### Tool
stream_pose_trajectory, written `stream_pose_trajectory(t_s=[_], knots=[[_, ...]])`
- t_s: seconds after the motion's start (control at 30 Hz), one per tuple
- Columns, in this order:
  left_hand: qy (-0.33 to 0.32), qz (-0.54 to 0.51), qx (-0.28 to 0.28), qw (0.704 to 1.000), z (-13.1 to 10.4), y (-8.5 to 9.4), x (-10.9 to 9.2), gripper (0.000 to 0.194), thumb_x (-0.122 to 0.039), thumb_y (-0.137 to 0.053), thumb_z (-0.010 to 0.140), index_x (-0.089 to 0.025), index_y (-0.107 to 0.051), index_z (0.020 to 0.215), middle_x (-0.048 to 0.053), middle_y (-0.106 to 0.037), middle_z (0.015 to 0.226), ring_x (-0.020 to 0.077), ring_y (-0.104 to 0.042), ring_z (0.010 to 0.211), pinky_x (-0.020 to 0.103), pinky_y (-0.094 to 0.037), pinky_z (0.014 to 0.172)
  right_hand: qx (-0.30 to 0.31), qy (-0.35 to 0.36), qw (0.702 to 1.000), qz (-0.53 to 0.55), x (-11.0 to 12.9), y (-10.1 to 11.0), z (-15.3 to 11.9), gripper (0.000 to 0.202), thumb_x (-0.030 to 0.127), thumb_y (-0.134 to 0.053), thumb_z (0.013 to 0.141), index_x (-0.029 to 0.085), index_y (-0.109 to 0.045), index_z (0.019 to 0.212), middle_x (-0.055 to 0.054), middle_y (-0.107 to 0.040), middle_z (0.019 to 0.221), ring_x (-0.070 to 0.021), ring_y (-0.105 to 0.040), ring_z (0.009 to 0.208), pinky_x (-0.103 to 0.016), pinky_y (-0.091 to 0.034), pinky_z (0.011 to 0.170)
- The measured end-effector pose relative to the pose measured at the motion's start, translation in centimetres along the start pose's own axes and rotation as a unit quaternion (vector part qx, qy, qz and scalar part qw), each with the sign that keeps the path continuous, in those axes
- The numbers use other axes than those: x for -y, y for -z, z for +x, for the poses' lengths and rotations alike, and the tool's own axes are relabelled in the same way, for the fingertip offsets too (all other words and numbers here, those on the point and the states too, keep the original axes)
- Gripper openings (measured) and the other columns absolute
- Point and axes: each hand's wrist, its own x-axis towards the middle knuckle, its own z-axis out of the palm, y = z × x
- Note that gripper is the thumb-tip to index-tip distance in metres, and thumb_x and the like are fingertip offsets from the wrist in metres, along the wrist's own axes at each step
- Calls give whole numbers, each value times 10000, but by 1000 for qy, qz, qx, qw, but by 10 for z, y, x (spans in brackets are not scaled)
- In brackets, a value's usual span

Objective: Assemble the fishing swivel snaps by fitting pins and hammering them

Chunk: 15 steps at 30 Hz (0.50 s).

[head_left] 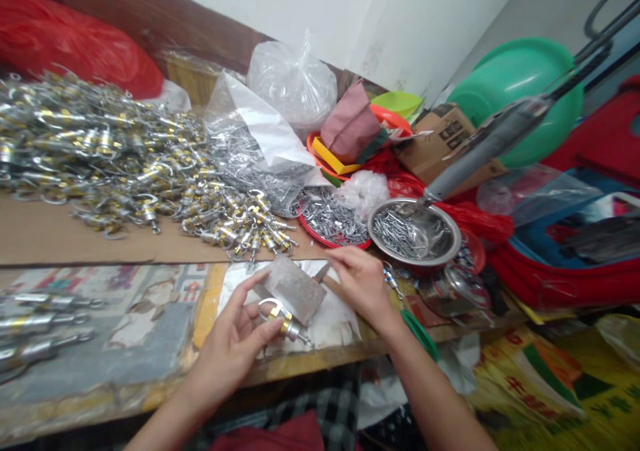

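Observation:
My left hand (235,334) pinches a small silver metal hook fitting (287,324) with a yellow band, between thumb and fingers, at the near edge of a flat grey metal block (295,287). The block lies tilted over white paper (345,331) on the bench. My right hand (363,284) is closed at the block's right side, around a tool with a wooden handle (336,289) and a dark metal tip. Its head is partly hidden and blurred, so its exact kind does not show. Just beyond the block lies a big heap of similar hook fittings (220,214).
A red dish (334,219) of small metal parts and a steel bowl (415,232) of metal pins stand behind my right hand. Larger silver fittings (43,327) lie at left. Green scissor-like handles (420,334) rest by my right forearm. A grey lever arm (493,147) slants above the bowl.

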Motion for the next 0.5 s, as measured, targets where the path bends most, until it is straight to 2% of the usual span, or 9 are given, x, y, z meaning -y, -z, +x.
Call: stream_pose_trajectory(t_s=[0.03, 0.1, 0.17, 0.33, 0.43, 0.5], knots=[[0, 4, 2, 1000, 2, 1, 0, 615, -258, -632, 706, -220, -308, 1227, -14, -635, 726, 143, -625, 685, 245, -490, 665, 11, -34, 995, -94, -16, -1, 15, 267, 140, -409, 855, 185, -646, 971, -45, -651, 999, -134, -585, 924, -233, -437, 821], [-5, 9, 3, 1000, 5, 2, 2, 622, -260, -630, 704, -215, -298, 1228, -15, -625, 712, 146, -621, 680, 252, -489, 658, 33, -55, 988, -139, -45, -5, 42, 275, 113, -436, 824, 169, -638, 1001, -80, -652, 1010, -187, -587, 944, -286, -432, 831], [-11, 9, 3, 1000, 6, 3, 4, 634, -262, -633, 698, -211, -289, 1228, -14, -620, 703, 152, -621, 676, 263, -492, 654, 64, -62, 983, -159, -65, -12, 62, 286, 110, -491, 778, 181, -632, 1016, -96, -669, 956, -234, -599, 921, -331, -438, 806], [-8, -10, -14, 1000, 8, 2, 8, 652, -247, -641, 686, -222, -272, 1223, -24, -595, 697, 162, -629, 642, 301, -520, 633, 109, -57, 978, -168, -79, -25, 84, 371, 114, -572, 696, 212, -593, 1054, -95, -670, 929, -261, -598, 901, -354, -431, 787], [-10, -36, -53, 998, 10, 0, 10, 703, -216, -685, 632, -235, -291, 1214, -32, -583, 706, 166, -631, 631, 318, -542, 609, 109, -56, 982, -144, -83, -24, 89, 396, 131, -607, 655, 176, -589, 1049, -107, -666, 908, -258, -602, 864, -343, -438, 767], [-18, -50, -78, 996, 11, -1, 11, 754, -200, -709, 596, -237, -293, 1224, -35, -586, 693, 171, -632, 610, 338, -552, 591, 91, -57, 987, -119, -86, -22, 89, 323, 117, -590, 657, 152, -624, 977, -111, -662, 914, -244, -594, 877, -334, -430, 792]])
